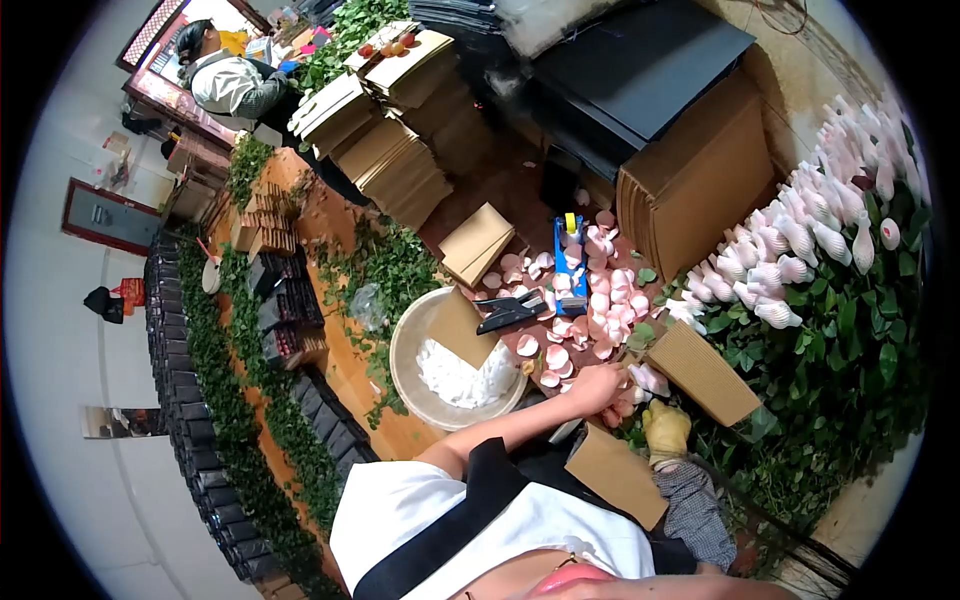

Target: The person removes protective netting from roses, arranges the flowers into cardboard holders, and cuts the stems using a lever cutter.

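My left hand (pixel 597 388), bare, reaches across with its fingers curled together by loose pink petals (pixel 622 404); what they pinch is hidden. Just beside its fingertips is a pale pink rose head (pixel 648 380). Below that flower, my right hand (pixel 667 431) wears a yellowish glove and is closed, seemingly round the rose's stem, which I cannot see clearly. A folded brown cardboard piece (pixel 617 474) lies between my body and the glove. Past my left hand, more petals surround a black stapler (pixel 511 312) and a blue tape dispenser (pixel 570 265).
A round tub (pixel 404 345) of white foam nets stands left. At right are many netted roses (pixel 790 240) with leafy stems and a corrugated cardboard piece (pixel 703 372). Cardboard stacks (pixel 690 170) rise behind. Another person (pixel 230 85) stands far left; black-wrapped bundles (pixel 190 400) line the floor.
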A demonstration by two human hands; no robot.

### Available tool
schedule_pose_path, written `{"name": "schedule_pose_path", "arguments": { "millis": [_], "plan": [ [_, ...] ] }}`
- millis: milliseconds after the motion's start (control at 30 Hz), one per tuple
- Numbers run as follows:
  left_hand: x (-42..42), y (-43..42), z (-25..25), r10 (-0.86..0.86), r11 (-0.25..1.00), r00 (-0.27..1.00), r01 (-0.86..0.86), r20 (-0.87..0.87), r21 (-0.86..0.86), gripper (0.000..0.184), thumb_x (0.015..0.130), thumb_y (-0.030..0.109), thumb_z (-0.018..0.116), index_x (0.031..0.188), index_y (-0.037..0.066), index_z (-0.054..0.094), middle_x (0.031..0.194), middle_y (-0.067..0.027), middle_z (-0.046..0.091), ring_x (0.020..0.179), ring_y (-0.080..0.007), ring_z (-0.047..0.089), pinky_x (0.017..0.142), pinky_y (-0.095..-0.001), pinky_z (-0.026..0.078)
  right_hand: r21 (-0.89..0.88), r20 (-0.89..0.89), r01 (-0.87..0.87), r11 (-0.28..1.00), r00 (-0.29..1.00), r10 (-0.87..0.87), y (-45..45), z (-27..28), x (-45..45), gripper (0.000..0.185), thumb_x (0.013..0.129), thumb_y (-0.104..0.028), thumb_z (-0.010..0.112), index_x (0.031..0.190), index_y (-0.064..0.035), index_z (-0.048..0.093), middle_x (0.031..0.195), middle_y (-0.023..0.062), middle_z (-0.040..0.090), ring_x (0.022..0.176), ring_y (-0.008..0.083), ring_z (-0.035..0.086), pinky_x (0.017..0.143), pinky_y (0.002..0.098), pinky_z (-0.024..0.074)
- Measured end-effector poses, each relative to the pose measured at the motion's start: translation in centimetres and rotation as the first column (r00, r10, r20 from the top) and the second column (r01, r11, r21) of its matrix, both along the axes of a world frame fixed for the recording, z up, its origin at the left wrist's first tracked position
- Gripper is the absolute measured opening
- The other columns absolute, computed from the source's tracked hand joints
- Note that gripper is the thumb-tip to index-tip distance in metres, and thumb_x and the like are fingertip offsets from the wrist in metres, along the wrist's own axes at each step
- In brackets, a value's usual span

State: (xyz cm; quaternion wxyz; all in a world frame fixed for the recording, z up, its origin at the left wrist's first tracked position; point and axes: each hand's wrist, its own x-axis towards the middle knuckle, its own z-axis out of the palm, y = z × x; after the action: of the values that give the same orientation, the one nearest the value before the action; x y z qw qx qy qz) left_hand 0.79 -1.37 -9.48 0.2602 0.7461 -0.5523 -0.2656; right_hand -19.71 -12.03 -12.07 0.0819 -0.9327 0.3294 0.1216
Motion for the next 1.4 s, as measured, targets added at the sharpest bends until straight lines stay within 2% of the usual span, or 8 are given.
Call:
{"name": "schedule_pose_path", "arguments": {
  "millis": [267, 400, 500, 800, 1067, 1100, 1267, 1400],
  "plan": [
    [4.0, 2.5, 4.1, 0.206, 0.932, 0.925, -0.285, -0.319, -0.225, 0.011, 0.091, 0.010, 0.065, 0.099, 0.003, 0.062, 0.091, -0.0158, 0.057, 0.088, -0.0350, 0.059, 0.077, -0.0423, 0.047, 0.093, 0.168, 0.002, 0.996, 0.986, -0.018, -0.1, 2.4, -0.3, 0.023, 0.083, -0.029, 0.069, 0.079, -0.0076, 0.062, 0.065, 0.0172, 0.064, 0.064, 0.0375, 0.065, 0.062, 0.0510, 0.0512],
    [7.4, 4.2, 2.8, -0.047, 0.923, 0.917, -0.112, -0.397, -0.367, 0.013, 0.094, 0.012, 0.061, 0.101, 0.001, 0.063, 0.107, -0.0166, 0.060, 0.100, -0.0303, 0.059, 0.085, -0.0401, 0.047, 0.138, 0.170, 0.011, 0.990, 0.985, -0.034, 0.3, 8.1, 0.4, 0.032, 0.086, -0.030, 0.068, 0.109, -0.0086, 0.067, 0.083, 0.0166, 0.071, 0.075, 0.0367, 0.068, 0.072, 0.0499, 0.0530],
    [5.0, 3.2, 0.2, 0.090, 0.993, 0.807, -0.120, -0.584, -0.013, 0.025, 0.098, 0.023, 0.058, 0.099, -0.002, 0.060, 0.080, -0.0176, 0.065, 0.074, -0.0278, 0.065, 0.070, -0.0389, 0.050, 0.045, -0.105, 0.077, 0.996, 0.992, -0.072, 0.4, 6.7, 0.7, 0.031, 0.088, -0.033, 0.065, 0.108, -0.0085, 0.066, 0.088, 0.0164, 0.072, 0.079, 0.0359, 0.070, 0.074, 0.0477, 0.0545],
    [-2.5, -2.6, -2.4, 0.111, 0.992, 0.982, -0.102, 0.151, -0.069, 0.036, 0.086, 0.039, 0.069, 0.083, 0.004, 0.062, 0.072, -0.0163, 0.068, 0.066, -0.0339, 0.069, 0.057, -0.0466, 0.054, -0.135, -0.031, 0.072, 0.988, 0.997, -0.077, -0.6, 1.9, 0.5, 0.029, 0.086, -0.034, 0.069, 0.079, -0.0065, 0.062, 0.070, 0.0157, 0.068, 0.065, 0.0355, 0.067, 0.062, 0.0480, 0.0535],
    [-0.2, -2.0, -2.1, -0.060, 0.973, 0.998, 0.060, 0.006, -0.224, 0.018, 0.085, 0.022, 0.067, 0.091, 0.006, 0.064, 0.084, -0.0150, 0.068, 0.081, -0.0365, 0.067, 0.068, -0.0467, 0.053, -0.131, 0.068, 0.175, 0.976, 0.984, -0.167, -1.0, 0.6, 0.3, 0.028, 0.084, -0.033, 0.071, 0.080, -0.0066, 0.063, 0.069, 0.0159, 0.066, 0.066, 0.0364, 0.065, 0.062, 0.0501, 0.0501],
    [0.1, -1.8, -2.3, -0.062, 0.974, 0.998, 0.064, 0.015, -0.218, 0.018, 0.085, 0.022, 0.067, 0.091, 0.006, 0.064, 0.084, -0.0150, 0.068, 0.081, -0.0365, 0.067, 0.068, -0.0467, 0.053, -0.037, -0.233, 0.229, 0.973, 0.945, -0.231, -1.6, 0.5, 0.7, 0.034, 0.092, -0.045, 0.063, 0.110, -0.0176, 0.070, 0.100, 0.0109, 0.074, 0.091, 0.0294, 0.071, 0.080, 0.0449, 0.0551],
    [5.1, -0.5, 0.2, 0.404, 0.829, 0.771, -0.536, -0.493, -0.160, 0.018, 0.087, 0.020, 0.064, 0.096, 0.006, 0.070, 0.085, -0.0168, 0.066, 0.079, -0.0351, 0.066, 0.071, -0.0420, 0.052, -0.135, -0.012, 0.195, 0.971, 0.980, -0.198, -1.9, -2.2, -0.7, 0.030, 0.088, -0.041, 0.068, 0.101, -0.0150, 0.071, 0.095, 0.0128, 0.072, 0.087, 0.0325, 0.070, 0.078, 0.0477, 0.0542],
    [6.7, 0.8, 2.4, 0.081, 0.864, 0.954, -0.212, -0.289, -0.457, 0.020, 0.084, 0.017, 0.067, 0.095, 0.000, 0.069, 0.081, -0.0179, 0.061, 0.079, -0.0326, 0.064, 0.080, -0.0413, 0.052, -0.203, 0.203, 0.189, 0.961, 0.968, -0.147, -2.0, -4.5, -1.5, 0.027, 0.084, -0.038, 0.070, 0.084, -0.0108, 0.067, 0.076, 0.0149, 0.069, 0.072, 0.0358, 0.068, 0.067, 0.0502, 0.0526]
  ]
}}
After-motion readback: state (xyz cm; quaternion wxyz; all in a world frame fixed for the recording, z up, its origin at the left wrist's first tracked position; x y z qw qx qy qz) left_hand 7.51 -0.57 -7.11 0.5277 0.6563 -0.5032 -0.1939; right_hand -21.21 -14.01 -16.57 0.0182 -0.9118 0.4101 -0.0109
